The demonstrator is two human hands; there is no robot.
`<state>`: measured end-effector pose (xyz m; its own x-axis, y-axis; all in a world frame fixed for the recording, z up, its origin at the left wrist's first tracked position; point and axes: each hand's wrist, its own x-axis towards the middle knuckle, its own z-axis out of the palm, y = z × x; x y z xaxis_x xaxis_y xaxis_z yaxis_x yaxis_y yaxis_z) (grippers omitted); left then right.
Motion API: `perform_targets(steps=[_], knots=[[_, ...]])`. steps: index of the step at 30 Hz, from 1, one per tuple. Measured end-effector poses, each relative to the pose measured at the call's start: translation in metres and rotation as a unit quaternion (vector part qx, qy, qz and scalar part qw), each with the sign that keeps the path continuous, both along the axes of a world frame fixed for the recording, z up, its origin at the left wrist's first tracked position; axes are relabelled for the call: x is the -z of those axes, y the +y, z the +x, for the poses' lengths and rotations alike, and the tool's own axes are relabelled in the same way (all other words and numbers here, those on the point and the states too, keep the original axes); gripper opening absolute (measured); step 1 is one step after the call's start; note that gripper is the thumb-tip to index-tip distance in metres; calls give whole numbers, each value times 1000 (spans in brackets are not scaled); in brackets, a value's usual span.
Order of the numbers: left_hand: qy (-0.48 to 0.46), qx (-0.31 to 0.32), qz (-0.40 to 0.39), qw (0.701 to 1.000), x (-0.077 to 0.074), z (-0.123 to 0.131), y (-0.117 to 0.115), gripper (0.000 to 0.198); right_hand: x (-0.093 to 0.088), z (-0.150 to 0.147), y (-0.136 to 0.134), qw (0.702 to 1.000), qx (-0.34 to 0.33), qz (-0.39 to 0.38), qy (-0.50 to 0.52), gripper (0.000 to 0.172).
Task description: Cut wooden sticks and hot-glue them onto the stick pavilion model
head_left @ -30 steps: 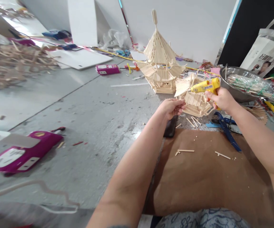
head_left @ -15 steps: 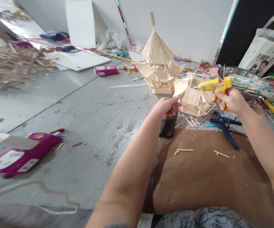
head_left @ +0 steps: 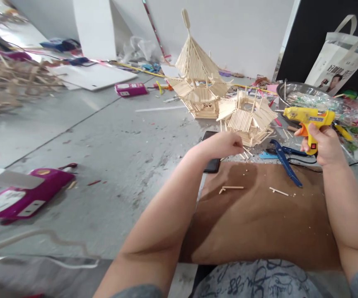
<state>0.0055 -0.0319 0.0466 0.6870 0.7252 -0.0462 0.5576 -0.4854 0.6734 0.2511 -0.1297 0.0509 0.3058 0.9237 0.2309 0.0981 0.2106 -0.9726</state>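
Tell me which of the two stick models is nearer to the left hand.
It is the lower stick model, just beyond the left hand, open on top; the taller stick model, farther back, has a pointed roof.

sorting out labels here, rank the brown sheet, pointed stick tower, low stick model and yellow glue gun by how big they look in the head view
1. brown sheet
2. pointed stick tower
3. low stick model
4. yellow glue gun
The sheet is partly covered, so this ranks visible areas only.
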Motion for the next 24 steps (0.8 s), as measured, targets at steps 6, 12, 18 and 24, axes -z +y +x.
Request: perform_targets(steps=[6, 12, 18, 24], knots=[[108, 27, 44, 993, 25, 17, -5, 17, 1, 8, -3, 999, -10, 29, 32, 25], [202, 136, 136, 960, 29, 41, -47, 21, -1, 9, -2, 999, -27, 31, 24, 28], [177, 257, 176, 934, 52, 67, -89, 22, -2, 6, -2, 999, -27, 24, 14, 30], [180, 254, 167, 935, 66, 69, -89, 21, -1, 4, -5, 998, -48, 30, 31, 25]])
